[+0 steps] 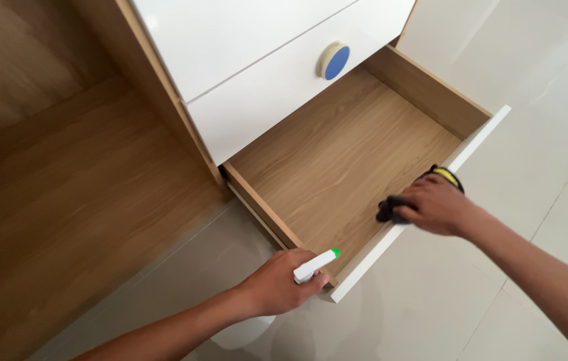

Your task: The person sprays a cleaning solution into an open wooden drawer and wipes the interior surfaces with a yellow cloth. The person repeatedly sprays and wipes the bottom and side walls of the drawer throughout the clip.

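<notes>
Bottom drawer (pixel 337 160) of a white-fronted chest w/ wood-grain sides is pulled fully out; inside is bare wood-grain, nothing stored in it.

Right hand (pixel 434 204) is closed around a dark cloth (pixel 391 208) w/ a yellow-edged bit showing at the far side, pressed on the drawer floor in the near-right corner, just inside the white front panel (pixel 424 207).

Left hand (pixel 280 287) is closed around a white spray bottle (pixel 244 331); its green-tipped nozzle (pixel 316 264) aims into the drawer at the near-left corner. Bottle body hangs below the hand, mostly hidden by wrist. Can't tell if a finger is on the trigger.

Drawer above is shut, w/ a round blue and cream knob (pixel 334 61). White tile floor (pixel 498 281) on the right and near side, wood-look surface on the left.

Risks, as judged from here:
- Nozzle sits right at the front-panel edge, so spray could hit the panel or drip onto tile, leaving a slick spot near the feet.
- Too much liquid on laminate board: could soak into seams along the side wall, swell edges.
- Right hand leans on the far-extended drawer; downward load could strain the runners or tip the drawer.
- Cloth is bunched small, so the far corners under the shut drawer are prob missed.
</notes>
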